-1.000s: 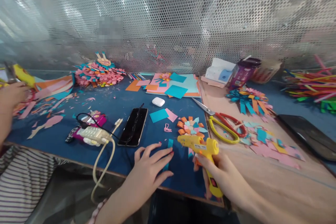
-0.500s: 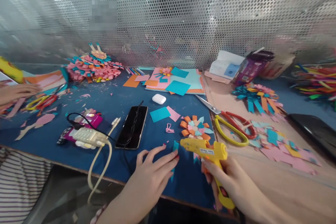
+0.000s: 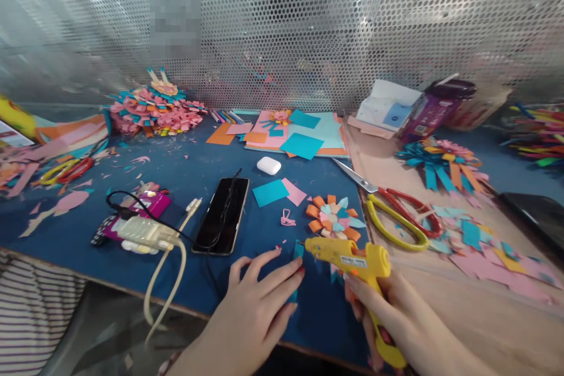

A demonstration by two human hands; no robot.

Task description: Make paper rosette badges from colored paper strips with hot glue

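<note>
A yellow hot glue gun (image 3: 348, 255) is in my right hand (image 3: 388, 311), with the fingers wrapped round its handle. Its nozzle points left, at the upper end of a narrow blue paper strip (image 3: 298, 249) on the table. My left hand (image 3: 262, 299) lies with fingers stretched out, and its fingertips touch the strip, covering part of it. Just beyond the glue gun lies a paper flower (image 3: 335, 216) with orange and light blue petals. More blue and pink paper pieces show partly under the gun.
Scissors with red and yellow handles (image 3: 399, 217) lie right of the flower. A phone (image 3: 221, 214) and a power strip with cables (image 3: 141, 232) are to the left. Paper scraps (image 3: 489, 258) cover the right side. A perforated metal panel (image 3: 282, 29) stands behind the table (image 3: 145, 276).
The view shifts slightly, so things on the right sit farther right. Both hands keep their pose by the strip. Another person's hand at the far left has gone out of view.
</note>
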